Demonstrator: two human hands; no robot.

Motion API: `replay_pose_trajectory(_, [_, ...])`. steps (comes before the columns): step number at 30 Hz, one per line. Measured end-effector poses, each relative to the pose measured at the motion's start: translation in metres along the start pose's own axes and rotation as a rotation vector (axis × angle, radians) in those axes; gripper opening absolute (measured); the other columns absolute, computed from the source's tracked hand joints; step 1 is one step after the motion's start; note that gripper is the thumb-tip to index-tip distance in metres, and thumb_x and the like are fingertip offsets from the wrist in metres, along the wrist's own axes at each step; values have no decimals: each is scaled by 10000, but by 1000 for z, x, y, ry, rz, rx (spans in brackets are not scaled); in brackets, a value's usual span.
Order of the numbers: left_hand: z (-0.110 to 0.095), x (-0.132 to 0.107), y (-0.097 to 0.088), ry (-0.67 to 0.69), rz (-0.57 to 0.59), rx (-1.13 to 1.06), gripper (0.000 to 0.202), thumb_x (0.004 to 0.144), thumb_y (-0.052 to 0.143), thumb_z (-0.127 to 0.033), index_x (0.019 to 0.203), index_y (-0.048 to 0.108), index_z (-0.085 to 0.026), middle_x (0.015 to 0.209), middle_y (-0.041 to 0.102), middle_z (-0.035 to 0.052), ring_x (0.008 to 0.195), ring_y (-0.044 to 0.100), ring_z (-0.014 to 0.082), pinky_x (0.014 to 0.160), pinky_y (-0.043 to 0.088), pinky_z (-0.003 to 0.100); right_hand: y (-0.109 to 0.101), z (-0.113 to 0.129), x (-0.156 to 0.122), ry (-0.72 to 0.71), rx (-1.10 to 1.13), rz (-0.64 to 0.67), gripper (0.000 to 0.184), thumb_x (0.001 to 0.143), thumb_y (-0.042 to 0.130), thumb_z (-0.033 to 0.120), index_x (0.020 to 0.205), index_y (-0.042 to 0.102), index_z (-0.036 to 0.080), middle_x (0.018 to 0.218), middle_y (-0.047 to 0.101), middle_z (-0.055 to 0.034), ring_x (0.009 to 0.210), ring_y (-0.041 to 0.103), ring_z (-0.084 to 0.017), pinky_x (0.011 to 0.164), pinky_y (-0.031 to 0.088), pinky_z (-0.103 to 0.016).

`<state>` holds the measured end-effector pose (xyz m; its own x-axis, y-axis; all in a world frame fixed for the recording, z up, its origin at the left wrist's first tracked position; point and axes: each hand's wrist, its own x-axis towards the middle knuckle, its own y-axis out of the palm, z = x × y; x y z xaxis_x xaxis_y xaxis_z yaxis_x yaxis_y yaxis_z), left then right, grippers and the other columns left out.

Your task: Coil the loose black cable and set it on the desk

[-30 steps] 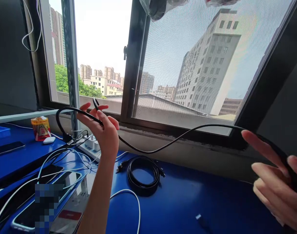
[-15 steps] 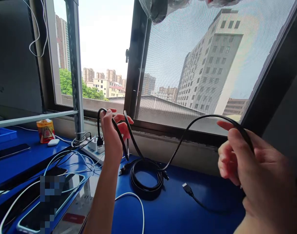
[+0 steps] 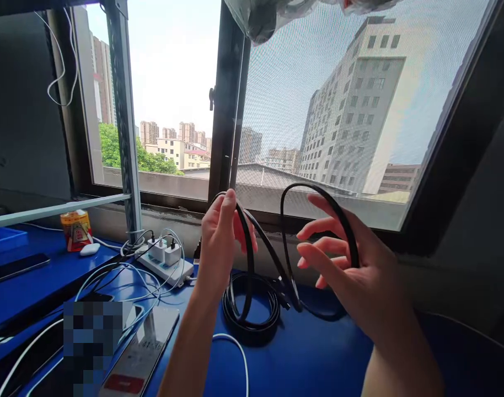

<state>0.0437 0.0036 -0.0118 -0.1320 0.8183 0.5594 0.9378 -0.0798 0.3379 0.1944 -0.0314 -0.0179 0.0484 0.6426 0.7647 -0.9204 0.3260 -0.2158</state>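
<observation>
My left hand (image 3: pixel 221 237) is closed, pinching a black cable (image 3: pixel 248 259) between thumb and fingers. Loops of this cable hang below it, and a black plug (image 3: pixel 197 252) partly shows behind the wrist. To the right, my right hand (image 3: pixel 347 259) holds another bend of the same cable loosely in the crook of the thumb, its fingers spread. That bend arches up above the fingers. Under the hands, a coiled black cable (image 3: pixel 273 321) lies on the blue table (image 3: pixel 314 358), with a dark connector at its right side.
A white power strip (image 3: pixel 165 264) with chargers and thin cables stands at the left by the window. Nearer lie a phone (image 3: pixel 142 353) and a white cable (image 3: pixel 244 358). An orange tub (image 3: pixel 77 230) and a blue tray (image 3: pixel 6 242) stand farther left, beside a metal shelf post (image 3: pixel 123 121).
My right hand has moved left toward my left hand, and its fingers have spread. My left hand has shifted right. The cable between them now hangs in tighter loops.
</observation>
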Motion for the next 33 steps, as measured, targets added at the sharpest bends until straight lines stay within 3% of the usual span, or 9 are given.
replay_pose_trajectory(5, [-3, 3, 0, -144, 78, 153, 356, 882, 444, -391, 581, 470, -202, 532, 506, -17, 566, 560, 119, 700, 467, 269, 1, 0, 0, 30, -7, 78, 672, 630, 747, 535, 1216, 593, 242, 746, 607, 1, 461, 556, -93, 314, 424, -158])
replay_pose_trajectory(10, [-3, 1, -1, -118, 118, 123, 318, 854, 516, -409, 638, 579, -184, 679, 589, 12, 764, 584, 138, 840, 454, 271, 5, 3, -5, 45, -36, 164, 674, 683, 732, 431, 1299, 534, 242, 752, 651, -11, 483, 572, -96, 332, 419, -145])
replay_pose_trajectory(13, [0, 2, -1, -98, 123, 68, 293, 834, 546, -430, 719, 632, -175, 770, 624, 37, 786, 588, 148, 820, 467, 274, 6, 2, -5, 84, -37, 160, 551, 789, 609, 425, 1297, 534, 225, 724, 660, -17, 456, 586, -107, 337, 436, -164])
replay_pose_trajectory(16, [-2, 5, -2, -143, 67, 17, 228, 808, 596, -366, 698, 630, -169, 745, 612, 28, 724, 582, 125, 745, 473, 243, 2, -3, -1, 110, -44, 56, 534, 838, 512, 493, 1279, 546, 194, 752, 672, -41, 420, 581, -117, 295, 415, -184])
replay_pose_trajectory(21, [-9, 8, -6, -219, -63, -164, 154, 747, 663, -266, 635, 609, -176, 665, 578, -11, 643, 562, 91, 609, 437, 195, -6, -13, 4, 82, -103, -231, 374, 819, 575, 478, 1072, 672, 220, 779, 679, -28, 367, 497, -54, 372, 444, -185])
replay_pose_trajectory(24, [-7, 9, -9, -233, -69, -240, 138, 682, 723, -256, 632, 621, -176, 639, 573, -18, 610, 547, 83, 574, 431, 185, -7, -13, 4, 121, -49, -319, 405, 798, 586, 528, 1051, 680, 227, 773, 672, -28, 329, 414, -29, 331, 380, -177])
replay_pose_trajectory(28, [0, 9, -8, -242, 13, -189, 209, 573, 795, -280, 610, 622, -168, 582, 562, -21, 585, 529, 87, 556, 427, 190, -3, -4, 2, 105, 29, -248, 576, 717, 596, 642, 1126, 647, 238, 862, 661, -48, 360, 390, -27, 296, 315, -170])
replay_pose_trajectory(31, [6, 8, -2, -209, 55, -123, 228, 559, 796, -295, 618, 618, -165, 555, 550, -23, 561, 505, 87, 558, 413, 205, 2, 3, -2, 54, -9, -78, 675, 574, 760, 522, 1182, 612, 267, 972, 648, -44, 438, 433, -36, 334, 366, -162])
replay_pose_trajectory(33, [9, 7, 2, -174, 52, -109, 226, 569, 782, -303, 664, 628, -168, 566, 553, -29, 549, 493, 85, 550, 399, 213, 5, 4, -4, 36, -69, 5, 635, 604, 757, 395, 1205, 593, 274, 1007, 643, -38, 498, 484, -50, 388, 420, -158])
